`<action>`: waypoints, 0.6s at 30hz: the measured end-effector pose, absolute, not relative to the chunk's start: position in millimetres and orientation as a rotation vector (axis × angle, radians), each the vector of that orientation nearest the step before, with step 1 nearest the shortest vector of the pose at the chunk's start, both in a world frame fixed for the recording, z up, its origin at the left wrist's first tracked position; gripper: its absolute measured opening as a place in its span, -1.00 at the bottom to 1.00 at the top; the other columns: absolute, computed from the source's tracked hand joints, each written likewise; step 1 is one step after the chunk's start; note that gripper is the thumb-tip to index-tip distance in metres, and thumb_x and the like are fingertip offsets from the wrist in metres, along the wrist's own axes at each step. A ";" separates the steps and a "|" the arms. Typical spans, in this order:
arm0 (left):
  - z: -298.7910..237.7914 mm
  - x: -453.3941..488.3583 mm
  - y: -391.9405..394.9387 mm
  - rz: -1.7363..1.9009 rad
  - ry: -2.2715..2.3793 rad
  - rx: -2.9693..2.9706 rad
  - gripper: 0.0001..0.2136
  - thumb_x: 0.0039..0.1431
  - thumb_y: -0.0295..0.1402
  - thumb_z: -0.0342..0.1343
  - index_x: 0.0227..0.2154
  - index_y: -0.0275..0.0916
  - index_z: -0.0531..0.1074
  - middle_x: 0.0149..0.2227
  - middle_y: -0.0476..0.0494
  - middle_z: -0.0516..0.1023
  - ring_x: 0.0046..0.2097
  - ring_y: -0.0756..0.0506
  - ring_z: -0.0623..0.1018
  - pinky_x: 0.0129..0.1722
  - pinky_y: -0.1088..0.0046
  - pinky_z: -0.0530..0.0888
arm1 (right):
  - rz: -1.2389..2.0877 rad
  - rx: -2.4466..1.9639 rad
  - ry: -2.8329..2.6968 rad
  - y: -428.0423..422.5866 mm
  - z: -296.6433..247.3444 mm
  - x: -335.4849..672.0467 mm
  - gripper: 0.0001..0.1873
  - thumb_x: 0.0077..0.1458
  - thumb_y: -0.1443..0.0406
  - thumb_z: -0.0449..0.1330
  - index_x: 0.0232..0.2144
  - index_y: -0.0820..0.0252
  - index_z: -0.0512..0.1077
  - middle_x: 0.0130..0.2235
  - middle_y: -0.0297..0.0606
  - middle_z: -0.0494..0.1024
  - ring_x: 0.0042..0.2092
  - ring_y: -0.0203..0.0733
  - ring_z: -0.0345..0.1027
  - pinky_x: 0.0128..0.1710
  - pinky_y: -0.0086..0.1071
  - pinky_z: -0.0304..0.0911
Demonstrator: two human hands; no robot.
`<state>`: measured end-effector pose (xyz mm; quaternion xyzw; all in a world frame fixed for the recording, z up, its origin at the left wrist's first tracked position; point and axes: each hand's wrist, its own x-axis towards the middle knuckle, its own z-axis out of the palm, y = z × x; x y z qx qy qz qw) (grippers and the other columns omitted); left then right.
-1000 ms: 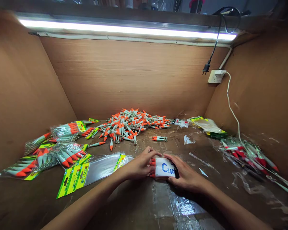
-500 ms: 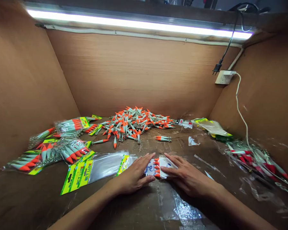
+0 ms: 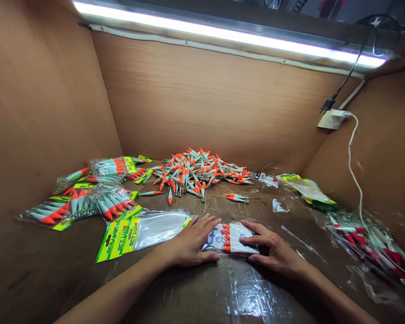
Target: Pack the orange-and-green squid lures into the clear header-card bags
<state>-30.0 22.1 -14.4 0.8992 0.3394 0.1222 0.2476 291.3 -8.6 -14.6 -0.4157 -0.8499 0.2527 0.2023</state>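
Observation:
A small white holder (image 3: 234,234) with blue lettering lies flat on the brown bench, with a row of orange-tipped lures (image 3: 225,237) laid across it. My left hand (image 3: 192,243) rests flat on the holder's left end, fingers stretched out. My right hand (image 3: 273,252) presses its right end with fingers extended, thumb at the near edge. A big heap of loose orange-and-grey lures (image 3: 195,173) lies beyond, against the back wall.
Empty clear bags with green-yellow header cards (image 3: 135,231) lie left of my hands. Filled lure packs (image 3: 87,198) are stacked at far left. More bags and red-tipped lures (image 3: 364,236) sit at right. A wall socket (image 3: 332,119) with a white cord hangs on the right wall.
The holder went from being gripped upright between both hands to lying flat with the lures showing. Both hands opened and now press on its ends. The view shifted left.

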 end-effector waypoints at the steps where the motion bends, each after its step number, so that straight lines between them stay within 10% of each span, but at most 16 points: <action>1: -14.2 -27.4 22.9 0.334 0.930 2.451 -0.09 0.09 0.16 0.16 0.39 -0.04 -0.11 0.42 -0.27 -0.03 0.42 -0.36 -0.03 0.35 -0.10 -0.10 | 0.704 -1.160 -2.372 -8.2 -14.8 290.5 -0.50 0.11 0.05 0.30 0.11 -0.09 0.46 0.36 -0.14 0.15 0.33 0.17 0.07 0.26 0.14 0.05; 7: -14.8 7.4 28.4 0.382 0.970 2.491 0.08 -0.14 0.18 0.28 0.38 -0.16 -0.06 0.40 -0.35 0.04 0.40 -0.46 -0.04 0.32 -0.17 -0.10 | 0.658 -1.081 -2.398 -11.4 9.2 275.3 -0.55 0.10 0.06 0.31 0.05 -0.09 0.51 0.34 -0.17 0.19 0.30 0.14 0.14 0.24 0.06 0.13; 12: -2.4 38.1 26.6 0.551 0.990 2.463 -0.19 -0.19 0.01 0.37 0.17 -0.08 0.27 0.12 -0.25 0.43 0.20 -0.44 0.36 0.29 -0.23 -0.08 | 0.473 -1.009 -2.527 -18.0 72.0 244.6 -0.62 0.04 0.23 0.36 -0.04 -0.14 0.56 0.31 -0.30 0.25 0.27 0.12 0.17 0.24 0.03 0.13; 18: 55.8 20.1 25.2 0.903 1.044 2.206 -0.32 -0.07 0.04 0.29 0.06 -0.23 0.33 0.02 -0.27 0.44 0.02 -0.33 0.43 0.07 0.05 0.34 | 0.203 -0.991 -2.250 -25.8 135.6 238.0 -0.14 0.12 0.12 0.30 0.36 -0.16 0.01 0.38 -0.27 0.06 0.37 0.12 -0.04 0.32 0.10 -0.03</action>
